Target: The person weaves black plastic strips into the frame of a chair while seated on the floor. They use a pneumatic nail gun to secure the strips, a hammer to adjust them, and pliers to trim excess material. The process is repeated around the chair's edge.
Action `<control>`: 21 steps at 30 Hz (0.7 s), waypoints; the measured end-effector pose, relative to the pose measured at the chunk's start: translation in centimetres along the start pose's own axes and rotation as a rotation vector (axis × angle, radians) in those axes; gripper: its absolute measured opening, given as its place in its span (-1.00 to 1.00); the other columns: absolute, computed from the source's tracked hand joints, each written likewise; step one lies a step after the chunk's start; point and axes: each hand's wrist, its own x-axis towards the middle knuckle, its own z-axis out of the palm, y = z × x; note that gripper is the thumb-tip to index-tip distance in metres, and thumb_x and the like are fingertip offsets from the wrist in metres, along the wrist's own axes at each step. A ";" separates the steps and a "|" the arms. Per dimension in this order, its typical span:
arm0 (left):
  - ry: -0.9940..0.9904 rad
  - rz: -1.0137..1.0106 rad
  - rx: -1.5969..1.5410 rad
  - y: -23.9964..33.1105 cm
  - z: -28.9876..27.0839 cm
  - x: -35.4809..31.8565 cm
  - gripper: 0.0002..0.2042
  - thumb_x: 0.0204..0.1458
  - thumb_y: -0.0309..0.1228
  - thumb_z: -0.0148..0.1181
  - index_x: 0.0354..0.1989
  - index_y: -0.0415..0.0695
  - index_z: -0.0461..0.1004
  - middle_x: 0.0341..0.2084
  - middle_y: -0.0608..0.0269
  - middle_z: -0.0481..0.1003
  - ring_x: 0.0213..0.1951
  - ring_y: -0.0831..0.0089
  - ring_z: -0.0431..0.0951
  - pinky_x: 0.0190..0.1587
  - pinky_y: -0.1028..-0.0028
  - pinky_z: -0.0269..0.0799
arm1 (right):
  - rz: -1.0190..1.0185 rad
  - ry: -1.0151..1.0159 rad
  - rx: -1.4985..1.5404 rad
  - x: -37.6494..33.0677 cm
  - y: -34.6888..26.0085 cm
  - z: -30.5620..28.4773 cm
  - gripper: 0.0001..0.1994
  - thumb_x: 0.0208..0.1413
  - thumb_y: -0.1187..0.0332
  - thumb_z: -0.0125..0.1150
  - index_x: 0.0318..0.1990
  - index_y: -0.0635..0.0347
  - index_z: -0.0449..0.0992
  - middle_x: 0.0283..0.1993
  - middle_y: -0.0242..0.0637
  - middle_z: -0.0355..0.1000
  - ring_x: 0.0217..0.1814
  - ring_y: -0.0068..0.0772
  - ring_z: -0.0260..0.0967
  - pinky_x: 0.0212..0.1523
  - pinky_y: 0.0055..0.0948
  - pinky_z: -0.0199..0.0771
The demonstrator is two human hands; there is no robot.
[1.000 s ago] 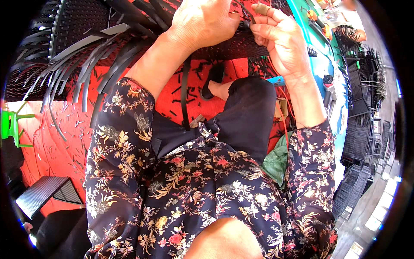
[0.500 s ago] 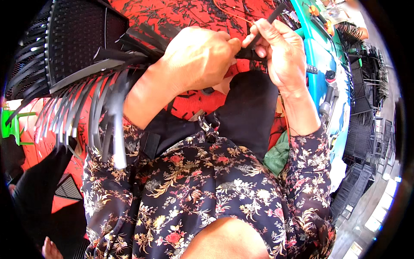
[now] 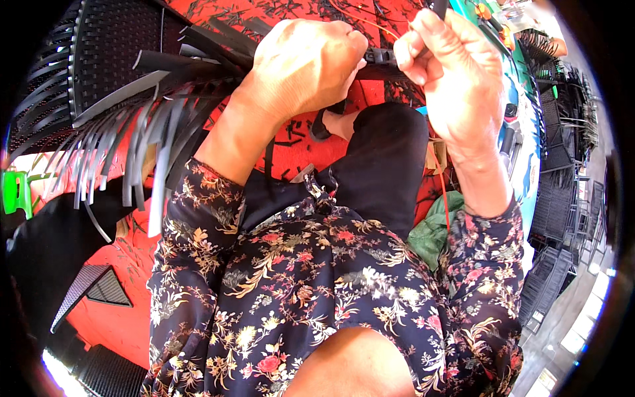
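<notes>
Woven black panel (image 3: 112,53): left hand (image 3: 304,63) fisted on its edge; right hand (image 3: 446,79) apparently pinches a strip.

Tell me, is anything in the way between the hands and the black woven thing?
Nothing visible is. The left hand is closed right on the black woven panel where its loose strips fan out, and the right hand grips its dark edge beside it.

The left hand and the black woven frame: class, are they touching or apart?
Touching. The head view shows the left hand closed around the edge of the black woven frame, its fingers wrapped over the strips with no gap.
</notes>
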 end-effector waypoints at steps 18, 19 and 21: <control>0.013 0.027 0.061 0.1 -0.3 -0.1 -0.74 -0.10 -0.42 0.26 -0.19 -0.05 0.46 -0.48 0.16 0.46 -0.44 0.15 0.52 -0.42 0.24 0.43 | 0.017 -0.137 -0.917 12.6 8.6 -1.8 -0.69 0.00 0.19 0.24 -0.63 0.22 0.47 -0.68 -0.20 0.34 -0.62 -0.40 0.30 -0.50 -0.32 0.29; 0.015 0.039 0.062 -0.1 -0.2 -0.1 -0.74 -0.10 -0.41 0.24 -0.18 -0.03 0.47 -0.49 0.18 0.45 -0.45 0.15 0.52 -0.42 0.23 0.43 | 0.083 -0.152 -1.005 12.8 8.5 -1.7 -0.70 -0.03 0.18 0.25 -0.62 0.21 0.48 -0.67 -0.19 0.36 -0.60 -0.37 0.32 -0.48 -0.32 0.33; 0.020 0.062 0.068 -0.2 -0.1 0.0 -0.75 -0.08 -0.39 0.20 -0.16 0.01 0.48 -0.51 0.21 0.44 -0.47 0.17 0.51 -0.43 0.22 0.44 | 0.007 -0.134 -1.065 13.0 9.5 -1.8 -0.68 -0.04 0.17 0.25 -0.65 0.21 0.47 -0.68 -0.17 0.35 -0.60 -0.36 0.32 -0.45 -0.32 0.35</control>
